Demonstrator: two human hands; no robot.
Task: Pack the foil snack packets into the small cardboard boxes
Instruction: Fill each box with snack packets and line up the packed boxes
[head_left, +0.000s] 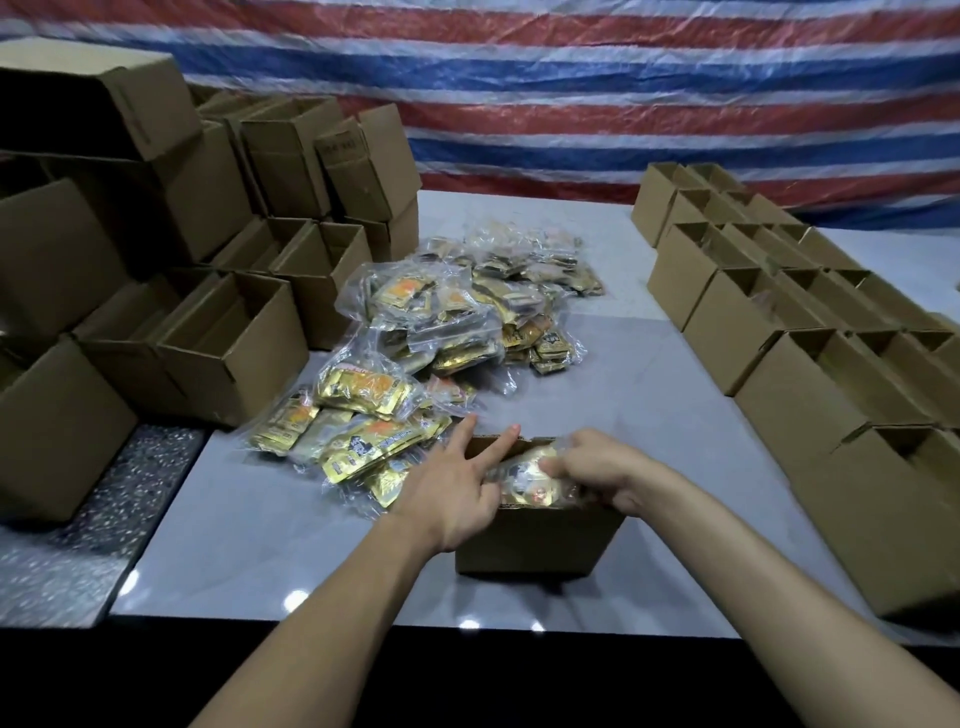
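Right in front of you, near the front edge of the grey table (260, 545), a small cardboard box (535, 540) stands upright with its top open. Your left hand (457, 486) lies over the box's left rim, its fingers straight and spread, pointing away from you and curled around nothing; whether the thumb touches the bag you cannot tell through the blur. Your right hand (597, 467) comes in from the right with its fingers curled down onto a clear bag of foil packets (530, 478) and grips it. The bag sits in the mouth of the box, its top bulging above the rim between your two hands.

Just beyond the box and to its left sprawls a pile of bagged packets (415, 374) — gold foil inside clear plastic, stretching toward the middle of the table. Off your left side, empty boxes (223, 338) are stacked in uneven tiers, some on their sides, next to a speckled surface (78, 519). Along the right edge, rows of open boxes (779, 322) stand side by side, running away from you. Behind it all hangs a tarp (571, 93) — red, white and blue stripes.
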